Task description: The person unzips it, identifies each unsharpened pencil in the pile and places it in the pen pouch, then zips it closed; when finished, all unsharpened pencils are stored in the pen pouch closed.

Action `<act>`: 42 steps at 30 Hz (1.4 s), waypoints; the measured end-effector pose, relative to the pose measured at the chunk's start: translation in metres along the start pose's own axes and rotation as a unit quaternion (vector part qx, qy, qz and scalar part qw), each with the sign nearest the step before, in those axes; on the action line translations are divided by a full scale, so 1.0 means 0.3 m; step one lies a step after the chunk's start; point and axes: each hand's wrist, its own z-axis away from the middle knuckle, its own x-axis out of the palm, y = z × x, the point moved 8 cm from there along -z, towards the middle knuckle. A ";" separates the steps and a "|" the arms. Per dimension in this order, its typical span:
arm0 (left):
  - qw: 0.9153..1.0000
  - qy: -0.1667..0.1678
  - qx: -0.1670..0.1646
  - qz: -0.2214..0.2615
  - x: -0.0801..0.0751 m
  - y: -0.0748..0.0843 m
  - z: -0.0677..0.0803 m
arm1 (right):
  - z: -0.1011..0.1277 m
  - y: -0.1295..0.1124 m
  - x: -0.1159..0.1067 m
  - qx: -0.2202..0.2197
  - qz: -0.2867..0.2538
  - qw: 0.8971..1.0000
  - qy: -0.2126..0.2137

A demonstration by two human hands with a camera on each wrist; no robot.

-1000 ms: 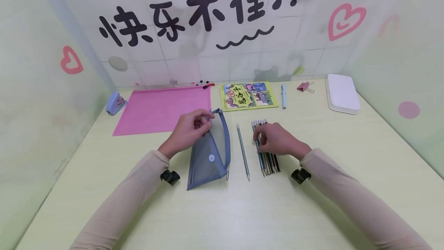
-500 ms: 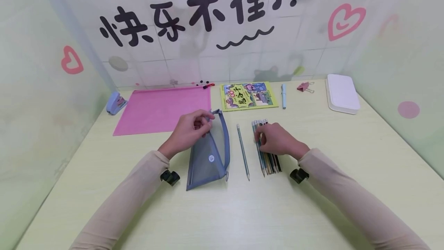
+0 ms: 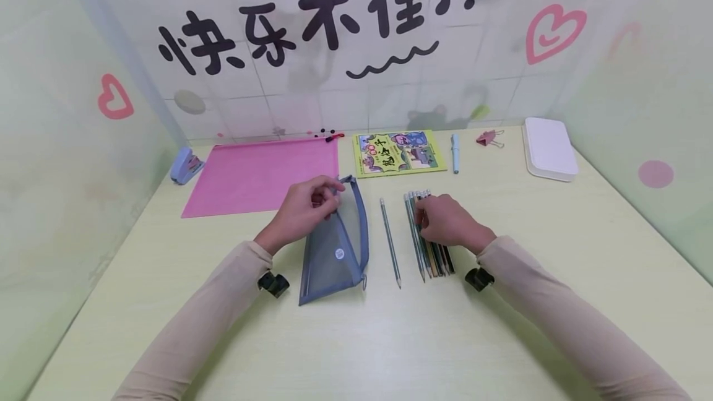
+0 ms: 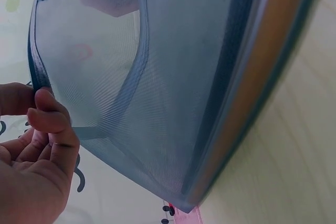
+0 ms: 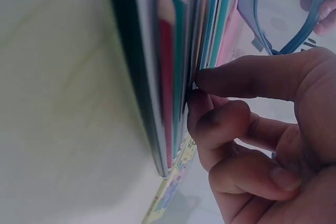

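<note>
My left hand (image 3: 303, 208) pinches the upper rim of a blue-grey mesh pencil case (image 3: 328, 262), holding its zipped mouth apart. In the left wrist view, thumb and fingertips grip that edge (image 4: 38, 74). My right hand (image 3: 450, 223) is at a row of pencils (image 3: 416, 249) lying side by side, white ends away from me. Up close in the right wrist view, its thumb and bent finger meet on a pencil among the row (image 5: 181, 40); which one is partly hidden. A single green pencil (image 3: 390, 243) lies between the case and the row.
Behind the hands lie a pink zip pouch (image 3: 262, 175), a yellow-green book (image 3: 398, 153), a light blue pen (image 3: 455, 155) and a pink binder clip (image 3: 490, 138). A blue stapler (image 3: 186, 166) stands at far left, a white box (image 3: 550, 149) at far right. Walls enclose the table.
My right hand has shifted slightly right across the row of pencils, uncovering more of the left ones. The left hand and the pencil case have hardly moved.
</note>
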 end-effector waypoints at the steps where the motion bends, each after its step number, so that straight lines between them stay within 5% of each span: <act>1: 1.000 0.000 -0.001 0.000 0.000 0.000 0.000 | -0.001 -0.004 0.001 -0.001 0.001 1.000 -0.001; 12: 1.000 -0.003 0.001 -0.001 0.000 0.004 0.001 | -0.022 -0.032 0.023 0.033 0.018 0.999 -0.012; 21: 1.000 -0.004 0.003 0.004 0.004 0.001 0.001 | -0.036 -0.021 0.016 0.044 -0.036 0.998 -0.009; 25: 1.000 -0.005 0.003 0.005 0.006 0.004 0.001 | -0.032 -0.024 -0.010 0.045 -0.105 0.993 -0.003; 28: 1.000 -0.003 0.003 0.005 0.005 0.005 0.002 | -0.034 -0.043 -0.021 0.030 -0.188 0.982 -0.001; 34: 1.000 -0.002 0.000 0.004 0.007 0.006 0.002 | -0.052 -0.089 -0.004 0.022 -0.339 0.940 0.008; 42: 1.000 0.004 -0.001 0.006 0.008 0.007 0.000 | -0.067 -0.176 0.007 0.016 -0.404 0.910 0.087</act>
